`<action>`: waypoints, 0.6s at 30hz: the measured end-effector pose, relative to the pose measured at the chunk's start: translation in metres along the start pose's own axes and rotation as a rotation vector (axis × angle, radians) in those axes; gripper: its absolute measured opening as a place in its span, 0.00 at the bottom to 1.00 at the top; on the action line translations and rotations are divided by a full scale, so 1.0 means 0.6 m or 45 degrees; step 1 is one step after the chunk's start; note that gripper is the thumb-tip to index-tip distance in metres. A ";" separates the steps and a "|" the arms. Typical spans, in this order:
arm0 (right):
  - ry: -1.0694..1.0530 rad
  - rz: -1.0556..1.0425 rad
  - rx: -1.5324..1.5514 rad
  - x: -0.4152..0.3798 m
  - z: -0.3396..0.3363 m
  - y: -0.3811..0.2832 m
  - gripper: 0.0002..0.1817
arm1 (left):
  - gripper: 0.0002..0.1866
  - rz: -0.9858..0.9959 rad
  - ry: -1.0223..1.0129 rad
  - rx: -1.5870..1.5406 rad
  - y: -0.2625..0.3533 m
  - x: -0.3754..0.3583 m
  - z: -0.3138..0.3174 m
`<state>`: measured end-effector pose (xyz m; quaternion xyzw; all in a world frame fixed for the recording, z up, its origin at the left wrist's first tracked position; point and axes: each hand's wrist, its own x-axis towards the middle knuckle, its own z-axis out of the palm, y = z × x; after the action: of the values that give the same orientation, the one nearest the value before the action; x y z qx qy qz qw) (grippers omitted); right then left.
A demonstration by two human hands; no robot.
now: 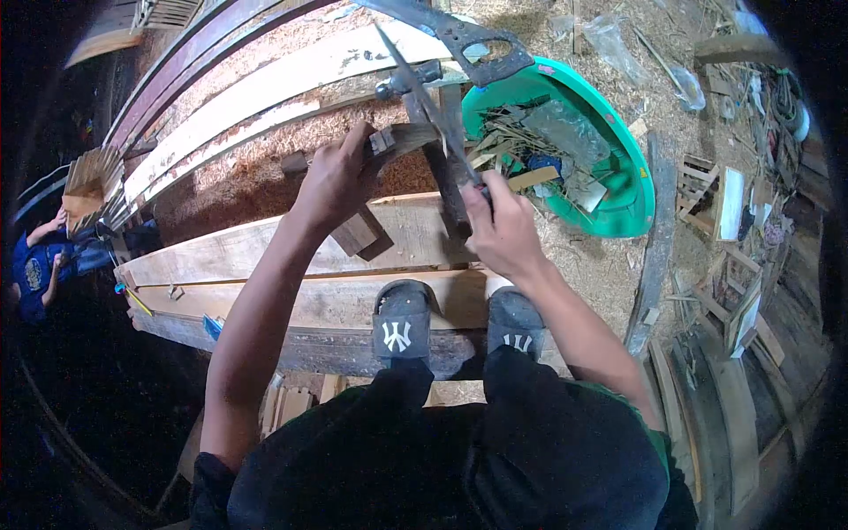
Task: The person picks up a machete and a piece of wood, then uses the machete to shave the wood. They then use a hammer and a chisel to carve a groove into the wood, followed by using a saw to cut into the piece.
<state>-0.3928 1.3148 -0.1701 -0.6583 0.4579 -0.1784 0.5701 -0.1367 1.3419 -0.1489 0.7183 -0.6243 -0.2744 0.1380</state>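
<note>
Left hand [334, 177] grips wooden block [402, 140] lying across plank [265, 243] top edge. Right hand [502, 225] clenches knife [424, 97], blade on the block. Green basin [632, 190] just beside.

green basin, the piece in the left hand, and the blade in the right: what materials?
Green basin: likely plastic, with a smooth, glossy, even colour. Block held by the left hand: raw wood, unfinished, with visible grain. Blade gripped by the right hand: probably steel, dull dark grey and worn-looking; its handle is hidden in the fist.
</note>
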 end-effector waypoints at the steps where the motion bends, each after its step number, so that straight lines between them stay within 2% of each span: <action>1: 0.055 -0.097 0.002 -0.004 -0.011 -0.011 0.15 | 0.14 0.032 -0.002 -0.025 -0.003 -0.003 0.001; 2: 0.052 -0.083 0.008 -0.008 -0.012 -0.020 0.15 | 0.14 0.026 -0.016 -0.027 -0.005 -0.004 0.003; 4: 0.233 -0.316 0.112 -0.014 -0.010 -0.035 0.14 | 0.14 0.017 -0.016 -0.037 0.005 -0.002 0.000; 6: 0.255 -0.330 0.072 -0.011 0.005 -0.014 0.13 | 0.15 -0.007 -0.005 0.004 0.004 -0.002 0.003; 8: -0.069 -0.106 -0.029 0.000 0.001 -0.007 0.12 | 0.16 0.098 0.079 -0.032 -0.010 -0.005 0.014; 10: -0.051 -0.139 -0.040 0.002 -0.011 -0.025 0.13 | 0.17 0.064 0.042 -0.040 -0.009 -0.002 0.013; 12: 0.119 -0.224 0.101 -0.004 -0.016 -0.049 0.15 | 0.17 0.016 -0.007 -0.011 -0.001 0.000 0.009; 14: 0.174 -0.304 0.143 -0.001 -0.011 -0.047 0.15 | 0.16 0.066 0.031 0.027 0.006 0.000 0.003; 16: -0.031 -0.045 -0.102 0.014 0.001 -0.018 0.12 | 0.16 0.107 0.039 0.019 0.000 0.000 0.005; 17: 0.094 -0.192 -0.264 0.016 0.001 -0.004 0.12 | 0.15 0.137 0.080 0.053 -0.002 -0.002 0.006; 18: 0.099 -0.190 -0.261 0.016 -0.006 -0.010 0.12 | 0.15 0.141 0.076 0.055 -0.003 0.003 0.007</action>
<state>-0.3879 1.3044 -0.1665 -0.7380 0.4451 -0.1979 0.4669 -0.1374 1.3413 -0.1538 0.6934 -0.6644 -0.2311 0.1559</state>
